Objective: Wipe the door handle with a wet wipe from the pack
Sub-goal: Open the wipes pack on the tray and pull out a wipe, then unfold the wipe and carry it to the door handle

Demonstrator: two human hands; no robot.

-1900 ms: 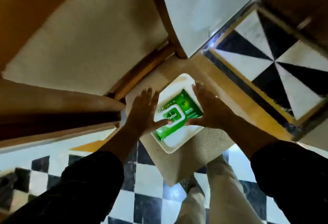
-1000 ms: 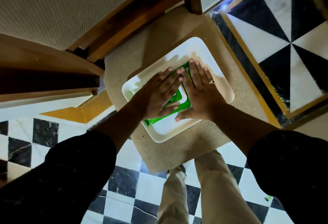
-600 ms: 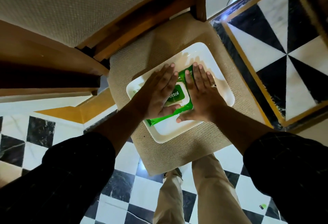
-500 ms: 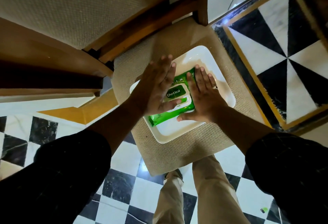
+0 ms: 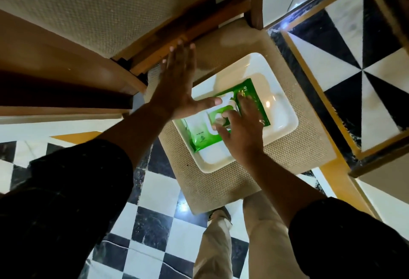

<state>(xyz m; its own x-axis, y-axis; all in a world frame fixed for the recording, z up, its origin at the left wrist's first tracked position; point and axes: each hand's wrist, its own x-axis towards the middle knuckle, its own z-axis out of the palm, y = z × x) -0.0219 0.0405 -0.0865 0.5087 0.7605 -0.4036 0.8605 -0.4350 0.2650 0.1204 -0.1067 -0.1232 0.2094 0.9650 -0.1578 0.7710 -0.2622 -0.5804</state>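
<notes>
A green wet wipe pack [image 5: 202, 138] lies in a white rectangular tray [image 5: 282, 110] on a woven beige chair seat [image 5: 223, 187]. Its white lid [image 5: 226, 101] is flipped up. My left hand [image 5: 177, 84] hovers flat above the tray's left edge with fingers spread, and its thumb tip touches the raised lid. My right hand [image 5: 245, 130] rests on the pack, with thumb and forefinger pinched on the pale wet wipe [image 5: 219, 120] at the opening. No door handle is in view.
The chair's wooden back rail [image 5: 188, 28] and padded backrest [image 5: 93, 9] rise behind the tray. Black-and-white checkered floor [image 5: 155, 223] lies below. My beige trouser legs [image 5: 221, 247] stand at the seat's front edge. A patterned panel [image 5: 345, 62] is to the right.
Both hands were pressed flat on the closed pack. The left hand has lifted and slid left, the lid has opened, and the right hand's fingers have curled into the opening.
</notes>
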